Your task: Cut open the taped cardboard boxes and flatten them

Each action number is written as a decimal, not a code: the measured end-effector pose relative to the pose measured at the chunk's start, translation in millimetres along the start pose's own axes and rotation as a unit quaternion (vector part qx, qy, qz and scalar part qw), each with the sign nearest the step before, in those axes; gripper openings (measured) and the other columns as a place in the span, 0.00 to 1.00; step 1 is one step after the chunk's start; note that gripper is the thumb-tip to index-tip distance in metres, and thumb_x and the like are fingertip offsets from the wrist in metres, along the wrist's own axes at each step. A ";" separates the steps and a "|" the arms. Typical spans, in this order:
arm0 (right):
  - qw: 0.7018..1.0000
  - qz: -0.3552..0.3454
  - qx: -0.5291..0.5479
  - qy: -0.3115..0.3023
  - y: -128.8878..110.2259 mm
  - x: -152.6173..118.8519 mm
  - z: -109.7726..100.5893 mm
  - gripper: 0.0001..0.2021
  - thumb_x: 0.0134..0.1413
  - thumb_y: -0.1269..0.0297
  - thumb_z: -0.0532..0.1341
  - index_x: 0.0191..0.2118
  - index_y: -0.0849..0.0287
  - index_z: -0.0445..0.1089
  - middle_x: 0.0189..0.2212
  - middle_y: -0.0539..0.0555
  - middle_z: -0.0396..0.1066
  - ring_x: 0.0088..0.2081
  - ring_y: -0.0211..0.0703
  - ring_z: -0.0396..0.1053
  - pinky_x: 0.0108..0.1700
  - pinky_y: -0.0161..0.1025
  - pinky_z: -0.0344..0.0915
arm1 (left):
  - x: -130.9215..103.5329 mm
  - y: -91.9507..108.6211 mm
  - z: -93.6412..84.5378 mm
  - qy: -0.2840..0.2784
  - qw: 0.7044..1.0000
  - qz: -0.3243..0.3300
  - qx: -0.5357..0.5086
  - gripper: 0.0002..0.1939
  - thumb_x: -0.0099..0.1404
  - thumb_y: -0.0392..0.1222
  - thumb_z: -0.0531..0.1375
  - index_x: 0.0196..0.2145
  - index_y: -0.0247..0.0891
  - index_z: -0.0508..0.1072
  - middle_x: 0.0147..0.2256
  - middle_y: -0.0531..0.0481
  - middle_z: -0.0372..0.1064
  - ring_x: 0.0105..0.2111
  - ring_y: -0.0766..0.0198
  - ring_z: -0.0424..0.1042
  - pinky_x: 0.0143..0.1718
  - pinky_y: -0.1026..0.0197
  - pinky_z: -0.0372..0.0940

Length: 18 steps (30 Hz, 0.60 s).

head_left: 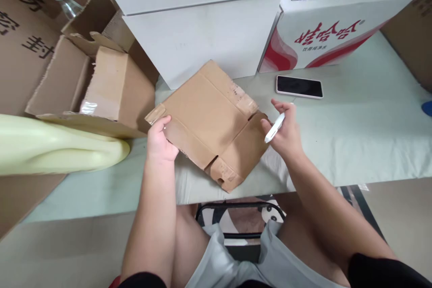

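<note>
Prob a home rm or small storeroom, can't tell which: cloth-covered table [364, 139] w/ white cartons [202, 40] stacked at back, printed carton [334, 13] beside 'em, open cardbd box [60, 78] at left, phone [299, 87] lying loose, pale flr [401, 220] below

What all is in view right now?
Cardboard: one, brown, centre
Tool: one, white, right of cardboard
Phone: one, black and pale, back right
Printed box: one, red and white, behind phone
White boxes: count unclear, white, back centre
Open box: one, brown, left
Bottle: one, clear, white cap, upper left
Large cartons: at least two, brown, both sides
Rounded object: one, pale yellow, left
Small object: one, blue, right edge
Tablecloth: one, pale green, beneath cardboard
Panda print: one, multicoloured, below tablecloth
Shorts: one pair, grey, bottom
Sleeves: two, black, bottom
Arms: two, bare, lower
Left hand: one, bare, holding cardboard
Right hand: one, bare, holding tool
</note>
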State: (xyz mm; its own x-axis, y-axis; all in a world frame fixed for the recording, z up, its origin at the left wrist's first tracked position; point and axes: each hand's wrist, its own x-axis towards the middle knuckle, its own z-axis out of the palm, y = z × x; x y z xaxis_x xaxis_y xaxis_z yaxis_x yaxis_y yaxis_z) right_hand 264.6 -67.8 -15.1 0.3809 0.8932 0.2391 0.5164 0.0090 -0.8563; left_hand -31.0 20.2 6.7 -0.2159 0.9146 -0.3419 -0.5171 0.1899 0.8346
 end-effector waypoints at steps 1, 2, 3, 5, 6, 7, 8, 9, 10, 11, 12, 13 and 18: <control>1.000 0.020 0.001 0.008 2.3 1.7 -2.8 0.24 0.50 0.54 0.66 0.50 0.50 0.58 0.62 0.64 0.72 0.59 0.62 0.74 0.58 0.62 0.68 | -2.1 1.2 1.4 -0.006 1.000 0.002 -0.004 0.08 0.53 0.35 0.64 0.33 0.40 0.78 0.38 0.48 0.82 0.44 0.54 0.81 0.54 0.52 0.77; 0.999 0.039 0.001 0.011 4.0 2.7 -5.0 0.24 0.49 0.53 0.66 0.49 0.50 0.59 0.57 0.62 0.75 0.53 0.59 0.76 0.54 0.60 0.70 | -4.1 2.7 2.9 -0.011 1.000 0.007 -0.010 0.08 0.53 0.35 0.64 0.33 0.40 0.78 0.37 0.48 0.82 0.44 0.55 0.81 0.54 0.53 0.77; 0.998 0.054 0.000 0.011 4.9 3.1 -6.8 0.23 0.49 0.52 0.66 0.48 0.50 0.59 0.51 0.59 0.78 0.47 0.56 0.77 0.50 0.56 0.70 | -5.8 4.3 4.5 -0.013 1.000 0.015 -0.016 0.08 0.53 0.35 0.64 0.33 0.40 0.78 0.37 0.48 0.82 0.44 0.55 0.81 0.54 0.54 0.76; 0.997 0.075 0.000 -0.001 4.5 2.9 -9.7 0.21 0.50 0.50 0.66 0.45 0.50 0.61 0.37 0.52 0.76 0.35 0.48 0.73 0.41 0.49 0.69 | -7.7 7.3 7.3 -0.007 0.999 0.028 -0.031 0.09 0.53 0.35 0.63 0.35 0.39 0.79 0.37 0.47 0.83 0.45 0.56 0.81 0.53 0.57 0.75; 0.996 0.083 0.003 -0.013 3.3 2.5 -10.8 0.20 0.50 0.50 0.66 0.44 0.51 0.61 0.32 0.49 0.74 0.30 0.45 0.70 0.37 0.46 0.66 | -8.1 8.3 8.4 0.002 0.999 0.031 -0.040 0.10 0.53 0.35 0.63 0.35 0.38 0.79 0.37 0.47 0.83 0.45 0.57 0.80 0.52 0.59 0.74; 0.995 0.092 0.007 -0.024 1.9 2.2 -11.7 0.19 0.50 0.49 0.66 0.43 0.51 0.62 0.29 0.47 0.71 0.28 0.43 0.66 0.35 0.44 0.64 | -8.4 8.9 9.1 0.010 0.998 0.034 -0.047 0.11 0.52 0.35 0.63 0.36 0.37 0.79 0.37 0.46 0.83 0.44 0.58 0.80 0.52 0.60 0.74; 0.994 0.102 0.013 -0.033 0.4 2.0 -12.4 0.19 0.49 0.49 0.66 0.43 0.51 0.62 0.28 0.45 0.69 0.26 0.42 0.64 0.33 0.43 0.62 | -8.8 9.1 9.4 0.015 0.998 0.035 -0.052 0.12 0.52 0.35 0.64 0.37 0.36 0.79 0.36 0.46 0.83 0.44 0.58 0.80 0.52 0.60 0.73; 0.993 0.111 0.021 -0.034 -1.2 1.8 -12.8 0.19 0.49 0.50 0.66 0.43 0.51 0.62 0.27 0.45 0.68 0.26 0.41 0.63 0.32 0.42 0.60 | -9.5 8.9 9.2 0.014 0.998 0.039 -0.056 0.13 0.51 0.36 0.65 0.37 0.36 0.79 0.36 0.46 0.82 0.43 0.58 0.79 0.52 0.60 0.73; 0.992 0.116 0.028 -0.027 -2.5 1.8 -12.9 0.19 0.48 0.50 0.66 0.42 0.51 0.62 0.26 0.44 0.66 0.26 0.41 0.62 0.31 0.41 0.59 | -10.9 8.6 8.3 0.004 0.997 0.050 -0.059 0.13 0.50 0.37 0.66 0.37 0.36 0.79 0.35 0.47 0.82 0.43 0.58 0.79 0.53 0.60 0.73; 0.993 0.116 0.035 -0.012 -3.7 1.8 -12.7 0.19 0.47 0.51 0.66 0.42 0.51 0.61 0.27 0.44 0.65 0.26 0.41 0.61 0.31 0.41 0.59 | -12.9 8.2 7.0 -0.018 0.996 0.066 -0.063 0.13 0.50 0.38 0.67 0.36 0.36 0.79 0.34 0.47 0.82 0.44 0.57 0.80 0.54 0.59 0.72; 0.993 0.110 0.044 0.007 -4.8 1.7 -12.3 0.19 0.47 0.52 0.66 0.42 0.51 0.61 0.27 0.44 0.63 0.27 0.41 0.61 0.31 0.41 0.59 | -15.5 7.8 5.2 -0.047 0.993 0.085 -0.066 0.14 0.50 0.41 0.68 0.36 0.37 0.79 0.34 0.47 0.82 0.46 0.55 0.80 0.55 0.58 0.72; 0.993 0.102 0.053 0.026 -5.8 1.4 -11.7 0.19 0.47 0.53 0.66 0.41 0.51 0.60 0.28 0.44 0.62 0.27 0.40 0.60 0.31 0.41 0.59 | -18.6 7.5 3.3 -0.081 0.989 0.104 -0.069 0.14 0.51 0.44 0.69 0.36 0.39 0.79 0.35 0.47 0.82 0.49 0.52 0.80 0.57 0.55 0.72; 0.987 0.093 0.123 0.046 -9.2 -2.1 -7.3 0.20 0.49 0.54 0.69 0.40 0.50 0.57 0.30 0.44 0.59 0.27 0.39 0.58 0.29 0.39 0.59 | -31.3 5.0 -2.0 -0.112 0.991 0.077 -0.011 0.17 0.43 0.47 0.74 0.30 0.39 0.76 0.31 0.44 0.79 0.51 0.39 0.80 0.57 0.43 0.75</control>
State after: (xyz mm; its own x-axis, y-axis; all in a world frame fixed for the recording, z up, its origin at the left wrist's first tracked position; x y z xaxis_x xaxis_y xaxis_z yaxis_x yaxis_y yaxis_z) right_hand 264.6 -73.1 -4.4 0.5253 0.8451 0.0988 0.2341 -0.0319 -0.9717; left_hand -28.4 -8.2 20.7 -0.1045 0.9890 -0.1050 -0.5114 0.0371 0.8585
